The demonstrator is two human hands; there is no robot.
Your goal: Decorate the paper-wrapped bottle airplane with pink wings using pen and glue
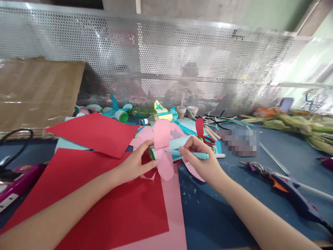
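Note:
A bottle wrapped in light blue paper (179, 142) lies on its side in front of me, its green end showing at the left. Across it runs a long pink paper strip with rounded ends (161, 133), like a wing. My left hand (136, 162) grips the bottle's green end, thumb below and fingers above. In my right hand (203, 161) is a light blue pen (200, 155), its tip at the pink strip. A red rounded paper piece (199, 127) stands up behind the right hand, and a pink paper piece (193, 170) shows below it.
Red paper sheets (117, 205) cover the left. A hot glue gun (288, 189) lies at right, a purple power strip (19, 182) at far left. Red-handled scissors (210, 140), paper cups (192, 111), decorated bottles (121, 115) and husks (293, 125) are behind. A perforated metal panel (161, 48) borders the table.

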